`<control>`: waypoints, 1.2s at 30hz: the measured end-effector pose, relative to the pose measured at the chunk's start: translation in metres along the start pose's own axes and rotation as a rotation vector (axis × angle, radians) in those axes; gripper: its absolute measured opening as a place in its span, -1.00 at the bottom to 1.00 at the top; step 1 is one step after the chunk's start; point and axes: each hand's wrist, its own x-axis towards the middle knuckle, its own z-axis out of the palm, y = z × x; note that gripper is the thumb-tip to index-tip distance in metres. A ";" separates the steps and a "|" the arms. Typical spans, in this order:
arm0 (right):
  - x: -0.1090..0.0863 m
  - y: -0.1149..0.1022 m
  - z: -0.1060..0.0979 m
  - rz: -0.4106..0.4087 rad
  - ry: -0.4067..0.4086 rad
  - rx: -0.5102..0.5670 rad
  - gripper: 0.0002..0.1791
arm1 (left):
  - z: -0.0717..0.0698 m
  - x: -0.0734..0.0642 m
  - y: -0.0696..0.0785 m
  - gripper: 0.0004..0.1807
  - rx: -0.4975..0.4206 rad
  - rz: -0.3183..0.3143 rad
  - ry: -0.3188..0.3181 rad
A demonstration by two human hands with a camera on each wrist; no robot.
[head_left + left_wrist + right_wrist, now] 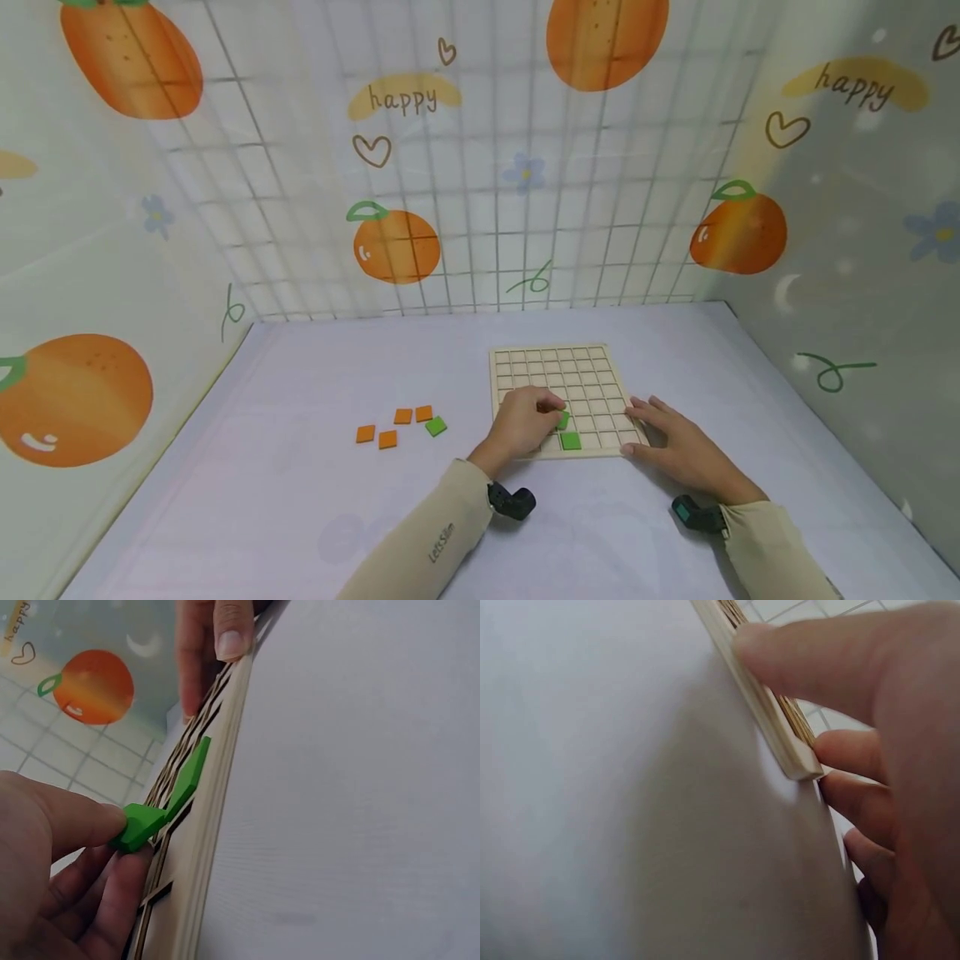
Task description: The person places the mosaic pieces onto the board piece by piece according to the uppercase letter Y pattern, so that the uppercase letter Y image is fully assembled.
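Between its thumb and fingers my left hand (527, 419) pinches a green square tile (136, 828), held tilted over the wooden grid board (587, 357). Another green tile (571, 441) lies at the board's near edge; in the left wrist view the two tiles appear to touch. My right hand (686, 448) rests at the board's near right corner. Its thumb (769, 656) touches the front rim, and its extended fingers touch the right side. The palm side of the left hand is hidden in the head view.
Left of the board several orange tiles (403, 416) lie loose on the white table (247, 500), with one green tile (436, 426) beside them. Printed curtains (465, 183) enclose the back and sides. Each wrist wears a black camera (512, 502).
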 end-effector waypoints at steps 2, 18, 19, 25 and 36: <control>0.001 0.000 0.000 -0.001 0.001 0.004 -0.06 | 0.000 0.000 0.001 -0.89 0.023 0.014 0.004; 0.004 -0.001 -0.002 0.007 0.001 0.010 -0.07 | 0.005 0.002 0.006 -0.93 0.099 0.026 0.036; 0.003 -0.002 -0.003 0.008 0.001 0.010 -0.07 | 0.005 0.002 0.006 -0.93 0.100 0.022 0.040; 0.003 0.000 -0.003 -0.003 -0.006 0.003 -0.06 | 0.008 0.002 0.007 -0.94 0.127 0.006 0.045; -0.001 -0.001 -0.002 -0.034 -0.020 -0.033 -0.01 | 0.010 0.000 0.002 -0.93 0.165 0.042 0.037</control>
